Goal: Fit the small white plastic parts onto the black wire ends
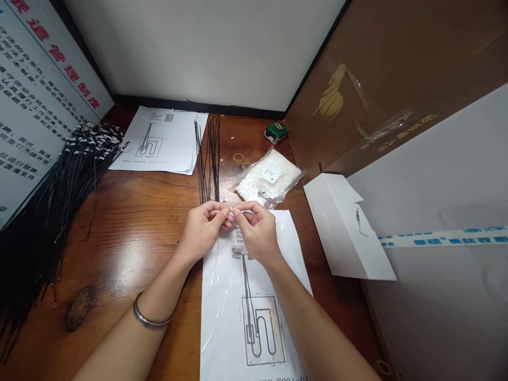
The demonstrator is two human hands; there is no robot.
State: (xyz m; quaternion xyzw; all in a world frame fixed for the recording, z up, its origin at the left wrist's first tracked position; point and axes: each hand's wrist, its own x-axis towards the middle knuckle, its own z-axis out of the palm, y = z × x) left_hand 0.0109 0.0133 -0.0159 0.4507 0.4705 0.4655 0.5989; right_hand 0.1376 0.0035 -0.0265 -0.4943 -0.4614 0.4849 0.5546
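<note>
My left hand (201,228) and my right hand (257,230) meet above the top of a printed drawing sheet, both in a pinch. Between the fingertips shows a tiny white piece, apparently a connector (231,210), held by my right hand. What my left fingers grip is hidden. Just behind my left hand lie black wires (214,159) in two loose groups, their near ends hidden by the hand. A clear bag of small white parts (272,174) sits beyond my right hand. Under my wrists, the drawing sheet (226,328) is in a clear cover.
A large bundle of black wires with white ends (75,174) fills the left side. Behind are another drawing sheet (127,153), rubber bands (238,157) and a green tape measure (277,131). A white box (337,227) and brown cardboard (381,69) stand at right.
</note>
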